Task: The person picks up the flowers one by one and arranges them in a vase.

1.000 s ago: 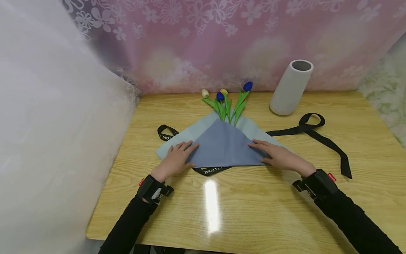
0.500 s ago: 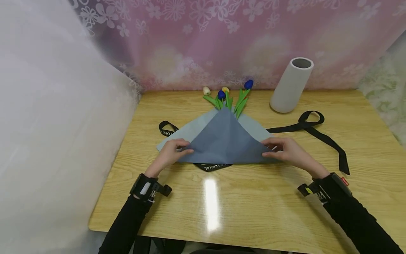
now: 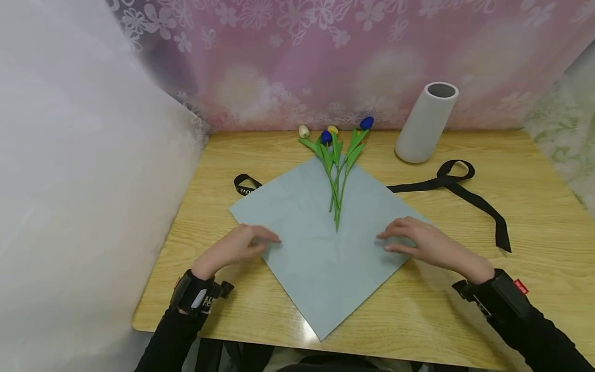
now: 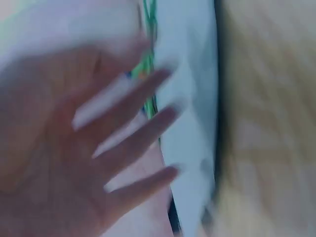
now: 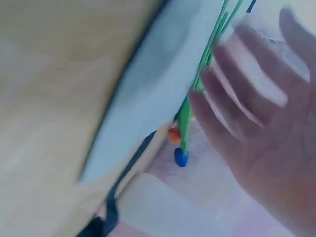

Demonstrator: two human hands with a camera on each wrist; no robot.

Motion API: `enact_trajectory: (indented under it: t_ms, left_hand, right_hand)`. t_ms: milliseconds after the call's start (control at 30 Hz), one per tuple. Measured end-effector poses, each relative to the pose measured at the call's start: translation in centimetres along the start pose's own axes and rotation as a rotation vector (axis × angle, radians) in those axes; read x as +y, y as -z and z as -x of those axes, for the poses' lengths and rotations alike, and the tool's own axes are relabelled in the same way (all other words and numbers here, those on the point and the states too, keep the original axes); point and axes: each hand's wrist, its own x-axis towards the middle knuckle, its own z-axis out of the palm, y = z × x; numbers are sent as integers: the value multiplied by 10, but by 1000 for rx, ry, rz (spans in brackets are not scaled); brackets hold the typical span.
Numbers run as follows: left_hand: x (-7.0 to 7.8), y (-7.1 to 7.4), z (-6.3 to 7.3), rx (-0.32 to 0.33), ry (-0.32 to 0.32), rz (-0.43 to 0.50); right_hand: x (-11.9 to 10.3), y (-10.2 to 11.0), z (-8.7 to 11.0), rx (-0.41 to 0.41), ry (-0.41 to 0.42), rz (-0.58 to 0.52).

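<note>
A square sheet of pale grey-blue wrapping paper (image 3: 297, 248) lies spread on the table, one corner pointing toward the person. On its upper half rest several artificial tulips (image 3: 338, 175) with blue, white and yellow heads and green stems. My left hand (image 3: 237, 250) hovers at the paper's left side, fingers loosely bent and holding nothing. Over the right side, my right hand (image 3: 418, 243) is also without anything in its grasp. Both wrist views are blurred; the left hand (image 4: 113, 143) and right hand (image 5: 256, 103) appear there with fingers spread.
A black ribbon (image 3: 474, 199) runs out from under the paper to the right, and its printed end (image 3: 244, 186) loops out on the left. A white vase (image 3: 425, 126) stands at the back right of the wooden table (image 3: 525, 289). A pink floral curtain hangs behind.
The folded-up front part of the paper has come down flat toward the person, uncovering the tulip stems. Both hands gripped its edges half a second ago and have let go.
</note>
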Motion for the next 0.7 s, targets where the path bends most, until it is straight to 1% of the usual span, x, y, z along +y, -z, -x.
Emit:
enact_trajectory:
  t_ms: [33,67,100,133,200,267,300,367,433,533,633,700]
  left_hand:
    - [5,1,-8,38,7,-44]
    - [8,1,-19,64,17,-90]
    - [10,1,-29,72,30,-129]
    - [11,0,-39,63,41,-169]
    - [8,-2,-55,0,87,-228]
    - [2,-3,-66,-85,167,-259]
    - [-3,-3,-69,-120,203,-269]
    - [-11,-4,-73,-169,266,-281]
    - [-16,-3,-73,-204,302,-276]
    - [-19,-2,-70,-236,312,-252]
    - [-16,-1,-71,-250,305,-230]
    - [-14,3,-74,-274,305,-235]
  right_hand:
    - [2,1,-7,15,-6,22]
    - [4,2,-15,16,-10,40]
    - [8,2,-23,5,-6,52]
    - [12,2,-31,-23,-8,58]
    - [20,2,-44,-103,-19,58]
    - [29,3,-53,-176,-57,53]
    - [33,3,-55,-205,-84,50]
    - [39,3,-58,-243,-132,42]
    - [43,3,-58,-266,-169,33]
    - [43,1,-56,-277,-197,23]
    - [45,2,-50,-264,-203,36]
    - [48,6,-46,-252,-205,49]
